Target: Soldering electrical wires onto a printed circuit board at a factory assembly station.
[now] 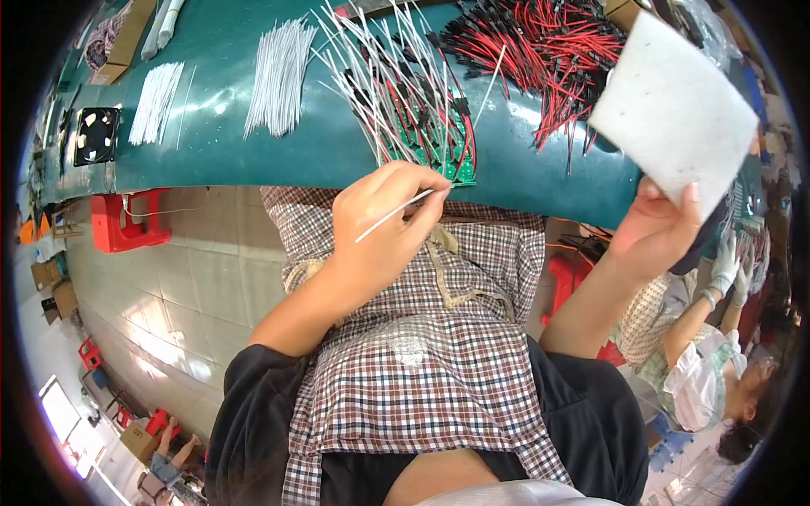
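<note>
My left hand (384, 215) is closed in a pinch on a thin white strip (384, 221), which slants across the fingers. Its fingertips are at the table's near edge, beside a cluster of small green circuit boards (460, 171). Red and black wires and many thin white strips (359, 93) stick up from those boards. Off to the right, my right hand (658, 223) grips the lower corner of a white square foam sheet (675, 110), raised above the table. The sheet hides part of the table behind it.
On the green table (211, 160) lie two bundles of white strips (281, 76), a black fan (97, 135) and a heap of red and black wires (544, 51). A red stool (126, 223) stands left below. A gloved co-worker (709, 354) sits at the right.
</note>
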Demonstrator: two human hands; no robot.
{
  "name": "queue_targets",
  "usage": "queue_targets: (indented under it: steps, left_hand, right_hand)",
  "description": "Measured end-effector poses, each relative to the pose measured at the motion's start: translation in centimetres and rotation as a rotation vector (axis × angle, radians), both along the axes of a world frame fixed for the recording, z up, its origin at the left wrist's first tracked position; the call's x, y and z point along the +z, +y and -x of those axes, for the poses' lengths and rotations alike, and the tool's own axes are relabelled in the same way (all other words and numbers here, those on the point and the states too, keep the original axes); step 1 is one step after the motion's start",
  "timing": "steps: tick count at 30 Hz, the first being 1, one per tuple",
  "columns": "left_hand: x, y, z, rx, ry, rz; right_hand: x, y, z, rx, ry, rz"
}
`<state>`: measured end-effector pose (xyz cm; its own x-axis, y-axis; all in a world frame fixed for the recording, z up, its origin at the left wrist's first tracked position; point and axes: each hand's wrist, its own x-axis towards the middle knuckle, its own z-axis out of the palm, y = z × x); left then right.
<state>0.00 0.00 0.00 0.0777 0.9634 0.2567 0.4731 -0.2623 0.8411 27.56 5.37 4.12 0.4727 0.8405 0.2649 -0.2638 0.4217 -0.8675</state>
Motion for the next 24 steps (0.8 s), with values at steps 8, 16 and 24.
queue_targets:
  steps: [8, 16, 24]
  left_hand:
    - [-1.9, 0.7, -2.2, 0.108, 0.169, -0.104]
    - [-1.8, 0.6, -2.1, 0.104, 0.228, -0.063]
    - [-2.0, 0.7, -2.1, 0.095, 0.237, -0.079]
  right_hand:
    - [-4.0, -1.8, 0.8, -0.244, -0.263, 0.13]
    - [-4.3, -1.7, 1.4, -0.214, -0.331, 0.124]
    - [-4.4, -1.7, 1.3, -0.185, -0.314, 0.115]
